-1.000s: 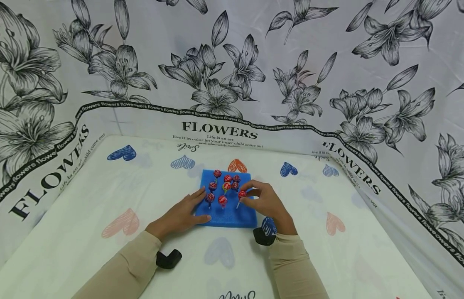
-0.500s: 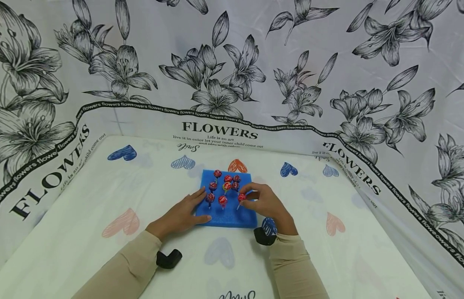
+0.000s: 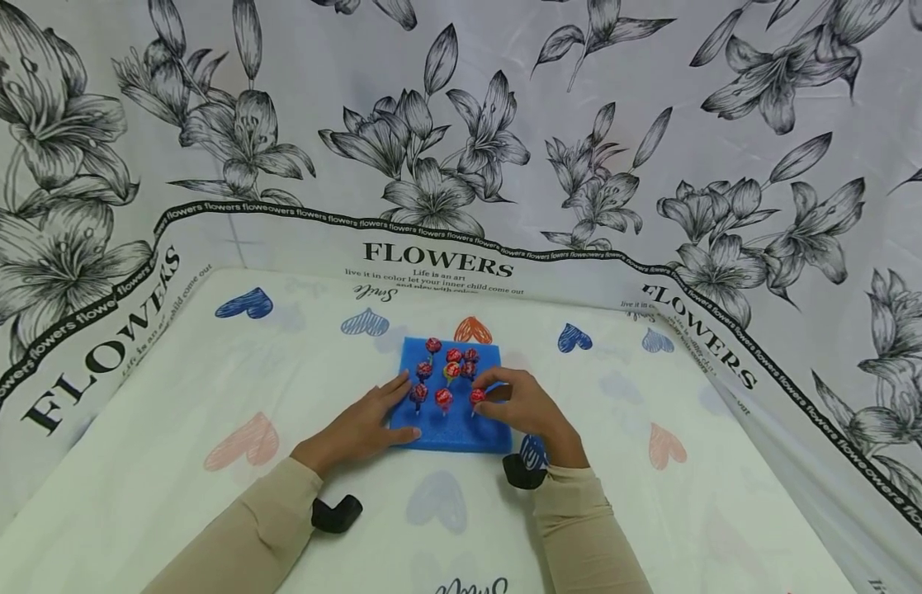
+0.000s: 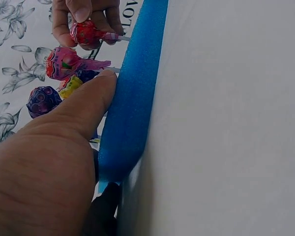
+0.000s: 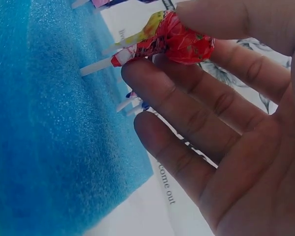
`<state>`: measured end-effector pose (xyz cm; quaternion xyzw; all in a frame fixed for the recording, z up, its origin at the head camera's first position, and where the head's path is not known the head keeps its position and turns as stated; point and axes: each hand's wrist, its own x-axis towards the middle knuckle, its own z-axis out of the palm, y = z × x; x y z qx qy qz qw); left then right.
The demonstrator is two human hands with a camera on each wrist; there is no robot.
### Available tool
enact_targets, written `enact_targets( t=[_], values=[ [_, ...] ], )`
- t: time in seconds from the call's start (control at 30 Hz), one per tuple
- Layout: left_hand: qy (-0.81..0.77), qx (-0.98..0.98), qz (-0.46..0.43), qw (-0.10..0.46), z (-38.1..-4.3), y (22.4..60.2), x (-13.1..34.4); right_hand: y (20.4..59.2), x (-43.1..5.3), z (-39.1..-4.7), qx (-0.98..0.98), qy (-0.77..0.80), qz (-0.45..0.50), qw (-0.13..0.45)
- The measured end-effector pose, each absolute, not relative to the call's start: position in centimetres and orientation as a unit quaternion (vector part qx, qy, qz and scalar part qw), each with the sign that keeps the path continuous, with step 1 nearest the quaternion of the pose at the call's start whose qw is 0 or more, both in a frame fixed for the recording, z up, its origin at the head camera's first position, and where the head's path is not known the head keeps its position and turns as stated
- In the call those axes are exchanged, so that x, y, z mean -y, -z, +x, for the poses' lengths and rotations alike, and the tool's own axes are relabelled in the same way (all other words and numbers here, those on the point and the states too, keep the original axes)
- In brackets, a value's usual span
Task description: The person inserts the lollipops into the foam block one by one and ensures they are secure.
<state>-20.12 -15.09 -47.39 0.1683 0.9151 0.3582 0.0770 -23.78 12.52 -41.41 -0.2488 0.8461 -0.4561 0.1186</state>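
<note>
A blue foam block (image 3: 453, 433) lies on the table with several wrapped lollipops standing in it on white sticks. My right hand (image 3: 523, 404) pinches a red-wrapped lollipop (image 5: 189, 44) by its head, between thumb and fingers. The lower end of its stick (image 5: 96, 67) meets the foam near the block's right side; how deep it sits I cannot tell. My left hand (image 3: 364, 425) rests on the block's left edge with fingers spread, its thumb (image 4: 91, 101) lying along the near side. Just beyond that thumb stands a pink-wrapped lollipop (image 4: 64, 64).
Other lollipops, among them a dark-wrapped one (image 3: 419, 393) at the left and a red one (image 3: 433, 346) at the back, stand close together. A white cloth (image 3: 319, 561) with printed hearts covers the table. A flowered curtain (image 3: 282, 239) rises behind and at both sides.
My right hand has lowered the red lollipop slightly toward the foam and a little to the left. The left hand stays in place on the block.
</note>
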Motion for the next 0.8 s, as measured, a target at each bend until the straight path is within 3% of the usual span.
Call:
enact_targets(
  t=[0.37, 0.8],
  values=[
    [-0.357, -0.915, 0.169, 0.080, -20.4, 48.2, 14.5, 42.3, -13.8, -23.8, -0.856, 0.451, -0.242, 0.077],
    [-0.379, -0.908, 0.172, 0.043, -19.8, 47.1, 15.8, 39.6, -18.1, -23.5, -0.859, 0.466, -0.196, -0.078]
  ],
)
